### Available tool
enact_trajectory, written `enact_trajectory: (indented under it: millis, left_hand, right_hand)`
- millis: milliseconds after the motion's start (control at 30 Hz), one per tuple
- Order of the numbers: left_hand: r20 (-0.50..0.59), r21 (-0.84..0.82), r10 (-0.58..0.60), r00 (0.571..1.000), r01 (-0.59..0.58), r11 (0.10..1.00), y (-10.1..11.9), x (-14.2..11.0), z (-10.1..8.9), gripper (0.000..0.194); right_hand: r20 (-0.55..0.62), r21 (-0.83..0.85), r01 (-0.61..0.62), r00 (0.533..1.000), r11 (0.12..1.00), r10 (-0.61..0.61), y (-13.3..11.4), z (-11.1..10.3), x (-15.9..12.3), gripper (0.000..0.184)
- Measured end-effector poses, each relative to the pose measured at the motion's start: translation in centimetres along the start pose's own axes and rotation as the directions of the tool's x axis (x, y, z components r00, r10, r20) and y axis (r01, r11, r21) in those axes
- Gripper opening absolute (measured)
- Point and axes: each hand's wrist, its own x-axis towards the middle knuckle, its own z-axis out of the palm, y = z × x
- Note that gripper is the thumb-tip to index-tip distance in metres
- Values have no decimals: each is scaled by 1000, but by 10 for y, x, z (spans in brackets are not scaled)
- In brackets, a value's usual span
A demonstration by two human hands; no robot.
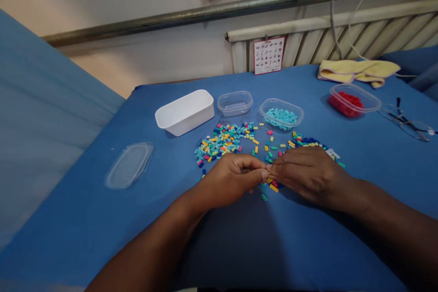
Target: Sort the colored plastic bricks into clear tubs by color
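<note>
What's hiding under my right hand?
Small bricks peek out around the right hand: dark blue ones behind it, a yellow one in front. Anything right underneath is covered.

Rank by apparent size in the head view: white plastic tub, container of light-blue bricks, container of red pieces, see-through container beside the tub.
Largest: white plastic tub
Next, too close to rank: container of red pieces, container of light-blue bricks
Smallest: see-through container beside the tub

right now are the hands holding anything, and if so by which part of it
It cannot be told: the left hand and right hand meet at the fingertips, which hide whatever may be between them.
</note>
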Motion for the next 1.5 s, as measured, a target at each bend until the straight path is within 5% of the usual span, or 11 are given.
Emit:
enact_trajectory:
  millis: [233,533,967,1067,1167,1300,1400,1500]
  left_hand:
    - [56,-115,10,998,-3,993,4,-1,-5,31]
    - [-56,-36,-25,998,23,999,1,4,3,23]
    - [-86,185,119,989,-102,977,-6,4,7,15]
    - [-79,394,232,969,-183,901,-6,1,4,12]
    - [-24,634,402,915,-297,714,-9,-1,3,9]
    - [104,765,433,895,-351,541,-12,-1,6,18]
    - [141,792,453,881,-375,482,-11,-2,4,22]
    - [54,782,534,844,-369,503,-9,-2,-11,25]
  right_hand:
    - [-10,15,7,1000,1000,-7,0,-3,3,8]
    - [91,-28,-92,991,995,94,5,2,0,15]
    - [7,-52,-96,995,994,97,-1,10,1,9]
    - [25,-61,-107,994,992,108,0,7,0,8]
    - [76,-66,-150,985,987,154,3,2,0,9]
    - [136,-100,-104,984,989,117,3,-3,1,18]
    - [152,-123,-100,981,987,119,7,-5,0,19]
    - [158,-130,-150,973,980,170,14,-9,-3,14]
